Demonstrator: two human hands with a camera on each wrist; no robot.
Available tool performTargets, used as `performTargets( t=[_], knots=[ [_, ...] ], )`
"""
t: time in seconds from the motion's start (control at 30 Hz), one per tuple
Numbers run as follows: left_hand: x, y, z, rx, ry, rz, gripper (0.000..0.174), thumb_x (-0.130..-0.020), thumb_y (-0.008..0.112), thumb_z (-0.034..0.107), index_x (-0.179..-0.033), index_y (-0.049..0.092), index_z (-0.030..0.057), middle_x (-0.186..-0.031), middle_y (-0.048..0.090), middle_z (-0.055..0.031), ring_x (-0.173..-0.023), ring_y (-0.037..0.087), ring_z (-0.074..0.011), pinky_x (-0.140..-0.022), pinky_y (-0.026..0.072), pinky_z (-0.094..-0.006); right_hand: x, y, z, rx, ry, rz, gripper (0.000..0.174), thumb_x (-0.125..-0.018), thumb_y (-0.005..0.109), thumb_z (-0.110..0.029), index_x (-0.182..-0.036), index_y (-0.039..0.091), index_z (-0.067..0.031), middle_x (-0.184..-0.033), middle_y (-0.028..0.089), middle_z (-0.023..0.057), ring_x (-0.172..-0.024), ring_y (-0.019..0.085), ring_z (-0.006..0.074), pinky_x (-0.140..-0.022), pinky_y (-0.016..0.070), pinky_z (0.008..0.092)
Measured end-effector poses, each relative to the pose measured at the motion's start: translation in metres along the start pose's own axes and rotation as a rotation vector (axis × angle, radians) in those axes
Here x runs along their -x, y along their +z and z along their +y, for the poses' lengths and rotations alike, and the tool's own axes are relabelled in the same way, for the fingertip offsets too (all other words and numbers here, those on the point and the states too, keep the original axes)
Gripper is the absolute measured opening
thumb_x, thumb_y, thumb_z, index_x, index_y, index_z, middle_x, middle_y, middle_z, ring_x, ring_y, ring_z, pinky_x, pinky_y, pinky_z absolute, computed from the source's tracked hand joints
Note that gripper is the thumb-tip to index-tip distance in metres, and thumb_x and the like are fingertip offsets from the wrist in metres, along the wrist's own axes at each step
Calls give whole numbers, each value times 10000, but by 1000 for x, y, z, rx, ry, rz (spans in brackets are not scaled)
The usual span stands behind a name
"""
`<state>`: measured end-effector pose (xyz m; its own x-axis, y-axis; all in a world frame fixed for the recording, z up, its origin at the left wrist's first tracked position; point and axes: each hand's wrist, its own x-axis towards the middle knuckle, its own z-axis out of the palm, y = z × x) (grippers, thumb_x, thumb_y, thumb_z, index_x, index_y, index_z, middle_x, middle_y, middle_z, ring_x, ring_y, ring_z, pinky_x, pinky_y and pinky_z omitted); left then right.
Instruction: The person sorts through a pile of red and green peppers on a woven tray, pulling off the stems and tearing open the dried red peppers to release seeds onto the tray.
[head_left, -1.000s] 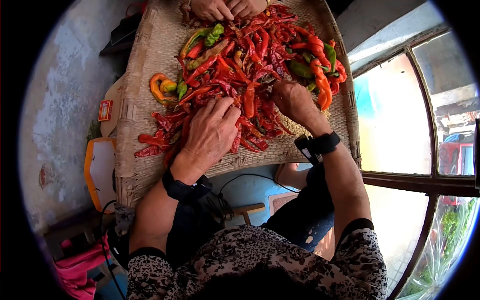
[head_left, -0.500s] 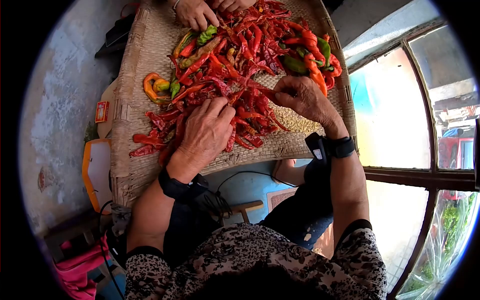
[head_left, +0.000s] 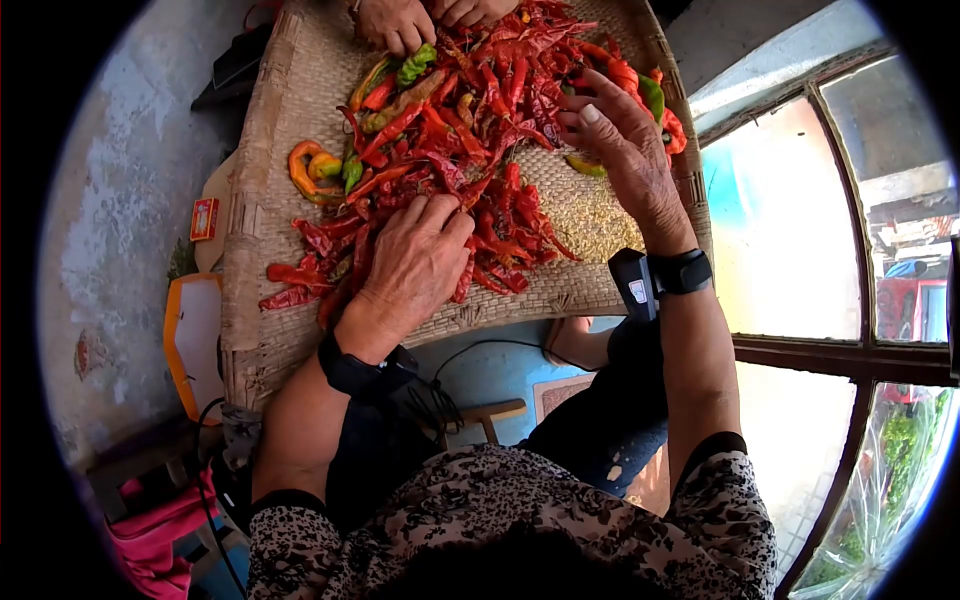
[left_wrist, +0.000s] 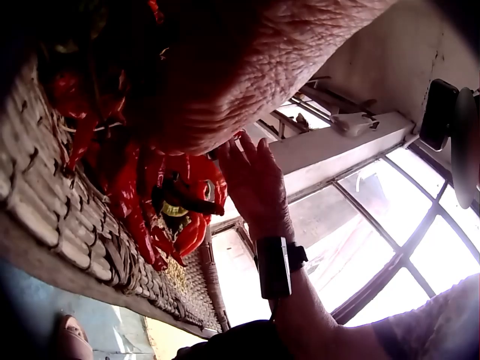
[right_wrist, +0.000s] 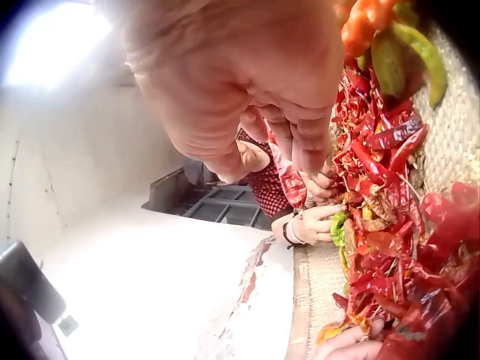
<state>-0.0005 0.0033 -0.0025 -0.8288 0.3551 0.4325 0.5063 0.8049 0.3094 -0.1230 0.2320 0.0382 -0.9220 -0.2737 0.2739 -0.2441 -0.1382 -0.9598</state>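
Red dried chili peppers (head_left: pixel 435 165) lie heaped on a woven bamboo tray (head_left: pixel 248 270). On the heap's near side rests my left hand (head_left: pixel 415 255), fingers bent down among the chilies; its fingertips are hidden, and I cannot tell whether they grip one. My right hand (head_left: pixel 630 150) is raised over the tray's right side, fingers spread and thumb apart. In the right wrist view a wrinkled red chili (right_wrist: pixel 287 176) shows just beyond its fingers. Fresh orange-red peppers (head_left: pixel 675 133) and a green one (head_left: pixel 652 98) lie partly behind that hand.
Pale seeds (head_left: pixel 595 225) are scattered on the tray's right part. Across the tray, another person's hands (head_left: pixel 398 25) are at the chilies, near a green pepper (head_left: pixel 416 65). Orange and yellow peppers (head_left: pixel 303 170) lie left. A window (head_left: pixel 785 230) stands close on the right.
My right hand has drawn a red chili rightward from near the left hand, then moved up and away, its fingers spreading. The left hand has stayed nearly still on the heap.
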Motion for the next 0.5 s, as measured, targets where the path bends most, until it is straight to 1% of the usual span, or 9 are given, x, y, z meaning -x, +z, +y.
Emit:
performTargets(
  t=[0.07, 0.1, 0.13, 0.2, 0.23, 0.27, 0.33, 0.37, 0.5],
  knots=[
    [1, 0, -1, 1, 1, -9, 216, -752, 665, 22, -955, 597, -8, -1068, 541, -130, -972, 560, -294, -815, 504, -393, 2, -6, 4, 704, 81, -242, 485, -942, 609, -343, -1300, 536, -24, -1094, 652, 154, -955, 653, 208, -826, 536, 331],
    [1, 0, 0, -4, 0, -10, 217, -752, 666, 23, -957, 597, -8, -1071, 541, -130, -974, 560, -293, -815, 504, -392, 5, -7, 11, 844, 95, -368, 465, -918, 636, -361, -1225, 587, -15, -1016, 674, 146, -920, 656, 205, -790, 538, 342],
    [0, 0, 0, -9, 0, -8, 219, -753, 667, 24, -958, 598, -7, -1074, 542, -129, -977, 560, -293, -816, 504, -391, 9, -5, 18, 858, 93, -405, 376, -849, 699, -323, -1081, 660, -29, -873, 689, 144, -837, 675, 252, -733, 535, 366],
    [0, 0, 0, -1, -7, -7, 220, -754, 669, 27, -960, 598, -5, -1078, 543, -128, -981, 561, -292, -819, 503, -390, 17, -1, 21, 1019, 138, -550, 335, -824, 706, -300, -1047, 669, -51, -875, 690, 143, -827, 671, 280, -729, 524, 391],
    [1, 1, 0, 5, -11, -6, 222, -756, 672, 30, -963, 599, -3, -1082, 544, -127, -985, 561, -291, -821, 502, -389, 21, 1, 29, 1028, 95, -552, 271, -816, 694, -264, -1008, 675, -74, -864, 680, 143, -829, 658, 319, -743, 517, 412],
    [1, 0, 1, 4, -15, -6, 222, -756, 672, 30, -963, 599, -3, -1082, 544, -127, -985, 561, -291, -821, 502, -389, 23, 5, 31, 1027, 95, -556, 271, -816, 694, -264, -1008, 675, -74, -864, 680, 143, -829, 658, 319, -743, 517, 412],
    [1, -2, 2, -6, -12, -16, 232, -760, 680, 42, -973, 599, 2, -1088, 547, -127, -990, 561, -291, -827, 500, -389, 27, 10, 32, 1148, 22, -557, 204, -834, 675, -178, -1016, 680, -87, -879, 677, 118, -822, 654, 289, -722, 515, 374],
    [1, -2, 1, -6, -13, -16, 232, -760, 680, 42, -973, 599, 2, -1088, 547, -127, -990, 561, -291, -827, 500, -389, 26, 12, 32, 1105, 18, -553, 182, -828, 665, -165, -986, 671, -74, -866, 670, 127, -809, 640, 317, -717, 506, 390],
    [1, -3, 0, -13, -18, -24, 240, -763, 688, 54, -981, 598, 9, -1093, 547, -128, -995, 560, -291, -831, 499, -393, 23, 10, 19, 1148, -27, -561, 172, -833, 661, -154, -972, 657, -54, -825, 656, 129, -755, 632, 297, -690, 497, 385]
  ],
)
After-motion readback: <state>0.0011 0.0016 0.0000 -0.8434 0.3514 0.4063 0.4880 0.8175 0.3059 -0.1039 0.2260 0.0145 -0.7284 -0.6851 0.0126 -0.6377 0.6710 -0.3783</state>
